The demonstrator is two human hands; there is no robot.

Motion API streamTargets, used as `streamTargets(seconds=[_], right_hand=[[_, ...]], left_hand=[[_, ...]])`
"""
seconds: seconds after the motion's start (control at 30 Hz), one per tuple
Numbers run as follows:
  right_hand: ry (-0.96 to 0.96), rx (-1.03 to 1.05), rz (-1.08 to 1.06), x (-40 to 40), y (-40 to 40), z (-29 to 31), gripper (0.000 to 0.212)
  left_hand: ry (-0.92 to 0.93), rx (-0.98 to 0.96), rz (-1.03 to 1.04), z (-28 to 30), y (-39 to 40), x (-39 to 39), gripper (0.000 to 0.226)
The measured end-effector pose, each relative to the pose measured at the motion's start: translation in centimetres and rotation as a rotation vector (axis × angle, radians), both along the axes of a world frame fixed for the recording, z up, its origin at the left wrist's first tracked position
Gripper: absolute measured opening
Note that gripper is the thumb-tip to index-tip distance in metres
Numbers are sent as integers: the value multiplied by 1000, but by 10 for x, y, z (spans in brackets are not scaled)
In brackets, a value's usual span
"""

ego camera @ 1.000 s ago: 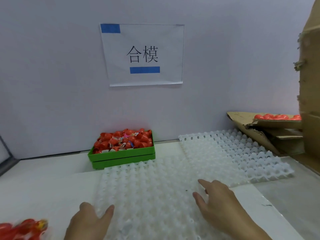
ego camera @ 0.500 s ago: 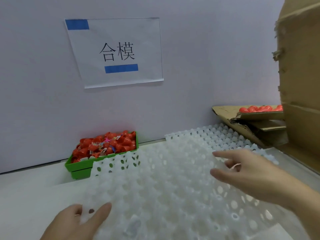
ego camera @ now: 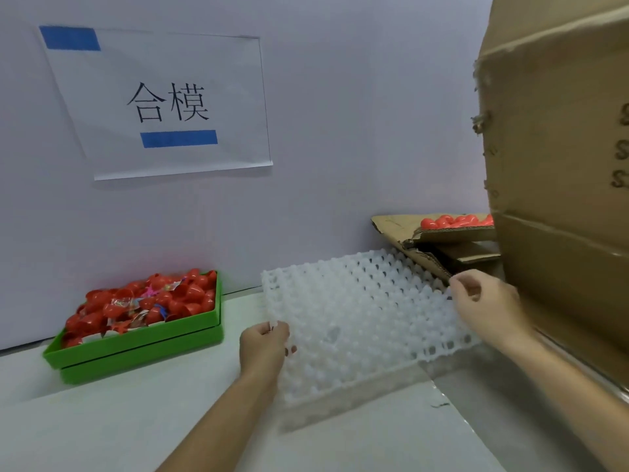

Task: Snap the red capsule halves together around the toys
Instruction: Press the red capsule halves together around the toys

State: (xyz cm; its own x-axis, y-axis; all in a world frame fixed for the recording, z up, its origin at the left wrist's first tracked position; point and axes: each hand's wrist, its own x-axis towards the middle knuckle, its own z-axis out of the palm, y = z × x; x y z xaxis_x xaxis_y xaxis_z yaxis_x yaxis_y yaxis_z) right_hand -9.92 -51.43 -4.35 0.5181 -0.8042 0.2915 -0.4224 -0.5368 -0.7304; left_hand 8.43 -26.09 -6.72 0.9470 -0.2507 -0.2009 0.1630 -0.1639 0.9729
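Judging from where I stand, no capsule is being snapped shut at this moment; the work looks like setup. Over on the left, a green tray (ego camera: 136, 342), stacked on a second one, is heaped with red capsule halves (ego camera: 163, 298) and bits of bright wrapped toys (ego camera: 131, 306) mixed among them, all loose, well apart from either hand. Moving across, the left hand (ego camera: 263, 345) has its fingers curled round the near left edge of a white dimpled mould sheet (ego camera: 357, 315), which is lifted and tilted off the white table (ego camera: 102, 420). Every pocket I can see in the sheet holds nothing. The right hand (ego camera: 486, 308) pinches the sheet's far right edge, thumb and fingers closed on it. Behind that, an open cardboard box (ego camera: 442, 236) shows more red capsule pieces (ego camera: 456, 221) on top; a tall carton (ego camera: 561, 165) stands at the far right. Filling and closing all seem still to come.
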Motion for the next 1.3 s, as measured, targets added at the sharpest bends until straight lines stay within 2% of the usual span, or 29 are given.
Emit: streamTargets(seconds=[0.07,0.13,0.23,0.3,0.43,0.57,0.67,0.73,0.8,1.0,1.1,1.23,1.3], right_hand=[[-15,43,-82,-12,4,-18,26],[48,96,-71,-17,7,-29,41],[40,127,-59,-19,11,-28,46],[39,119,-54,-19,17,-24,43],[41,99,28,-29,27,-17,18],[113,3,124,-28,49,-15,13],[333,-53,226,-14,70,-15,18],[432,-107,201,-9,72,-17,41],[423,-85,169,-7,69,-16,48],[129,-17,154,-9,55,7,25],[123,32,107,-2,36,22,22],[184,131,98,-4,22,11,23],[202,147,122,-7,23,-6,32]], left_hand=[[5,8,14,-7,-1,2,16],[35,-1,2,-7,0,1,13],[135,-80,-39,-1,6,-5,6],[152,-99,-47,3,16,-9,6],[93,-17,-6,13,60,-8,10],[109,71,-77,21,107,-9,17],[-48,268,-54,16,110,-14,27],[-161,288,18,16,100,-22,32],[-237,265,70,19,91,-27,33],[-297,130,120,42,82,-23,31],[-242,102,79,44,58,-17,30],[-166,199,6,31,34,-11,31],[-184,275,4,20,29,-10,34]])
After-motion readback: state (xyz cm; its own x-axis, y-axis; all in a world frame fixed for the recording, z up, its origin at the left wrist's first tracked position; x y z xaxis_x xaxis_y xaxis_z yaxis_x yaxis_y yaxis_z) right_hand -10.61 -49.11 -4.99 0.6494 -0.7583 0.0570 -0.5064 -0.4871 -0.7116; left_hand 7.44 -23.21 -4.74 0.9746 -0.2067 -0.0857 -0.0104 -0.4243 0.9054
